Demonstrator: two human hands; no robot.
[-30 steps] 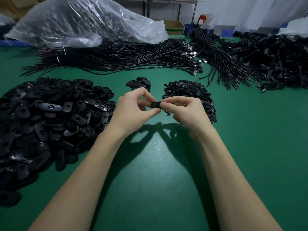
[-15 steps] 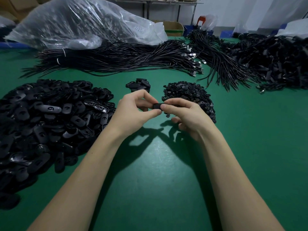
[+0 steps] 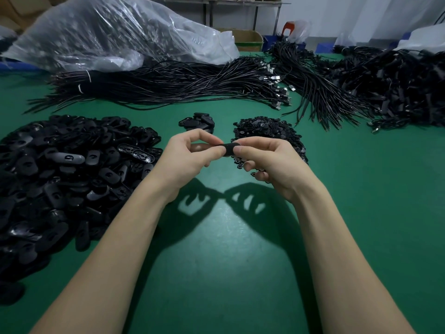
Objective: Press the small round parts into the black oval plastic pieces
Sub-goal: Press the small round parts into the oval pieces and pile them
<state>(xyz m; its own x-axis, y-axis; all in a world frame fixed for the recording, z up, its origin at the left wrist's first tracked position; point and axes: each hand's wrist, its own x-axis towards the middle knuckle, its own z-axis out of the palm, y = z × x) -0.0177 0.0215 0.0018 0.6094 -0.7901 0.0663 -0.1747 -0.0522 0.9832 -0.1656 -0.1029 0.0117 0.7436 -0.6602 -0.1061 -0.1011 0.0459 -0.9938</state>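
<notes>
A black oval plastic piece (image 3: 228, 149) is held in the air between both hands above the green table (image 3: 240, 261). My left hand (image 3: 190, 160) pinches its left end with thumb and forefinger. My right hand (image 3: 269, 162) pinches its right end, its lower fingers curled. A large heap of black oval pieces (image 3: 60, 179) lies at the left. A pile of small round parts (image 3: 267, 131) sits just behind my right hand. A small stack of oval pieces (image 3: 198, 121) lies behind my left hand. Whether a round part sits in the held piece is hidden.
Bundles of black cables (image 3: 183, 85) stretch across the back of the table, with more tangled cables (image 3: 385, 88) at the right. A big clear plastic bag (image 3: 108, 34) lies at the back left. A cardboard box (image 3: 248, 39) stands behind it.
Both hands stayed together on the oval piece. The right hand's lower fingers have spread away from the palm, and more of the piece shows between the fingertips.
</notes>
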